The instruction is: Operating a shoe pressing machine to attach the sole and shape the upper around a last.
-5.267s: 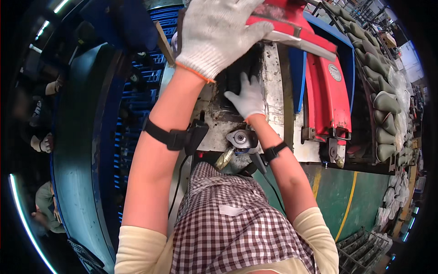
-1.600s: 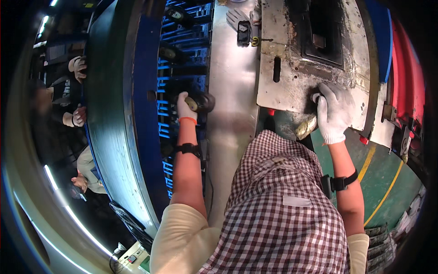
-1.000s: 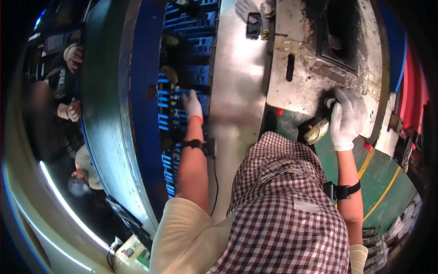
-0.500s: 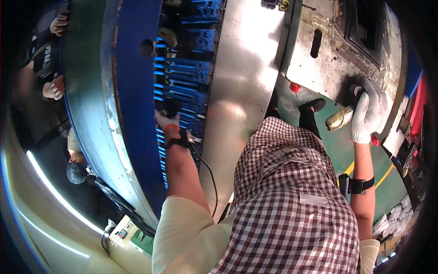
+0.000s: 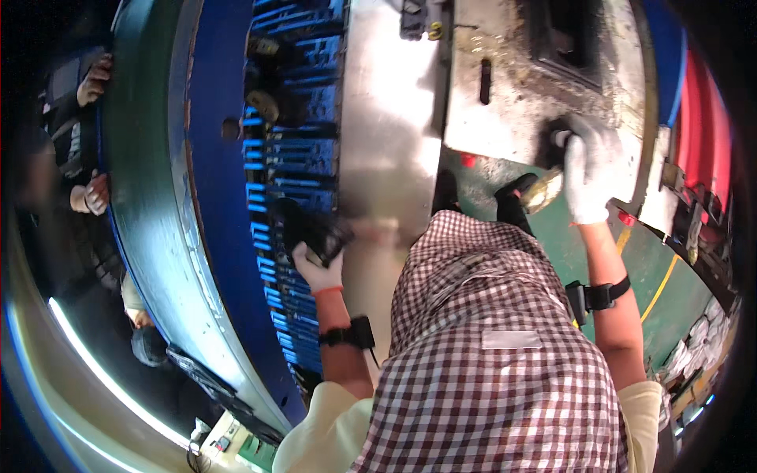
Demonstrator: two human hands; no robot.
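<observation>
Blue slatted conveyor (image 5: 296, 158) beside you carries the dark shoe piece (image 5: 311, 229) your gloved left hand (image 5: 319, 268) grips, so lift it squarely while your right hand (image 5: 587, 177) stays clasped on the grimy machine plate (image 5: 512, 94).

Left hand (image 5: 318, 268), in a white knit glove, grips a dark, blurred shoe-shaped object (image 5: 309, 229) over the blue slatted conveyor (image 5: 293, 158). Just beside it runs a shiny steel panel (image 5: 390, 142). Right hand (image 5: 585, 177), gloved too, rests on the edge of the grimy grey metal machine plate (image 5: 512, 102), right by a dark knob (image 5: 552, 146). A brass-coloured rounded piece (image 5: 542, 191) sits just below that hand. Black straps wrap both forearms. A checked apron (image 5: 489, 347) fills the foreground. Other people's hands (image 5: 91, 193) show far left.
</observation>
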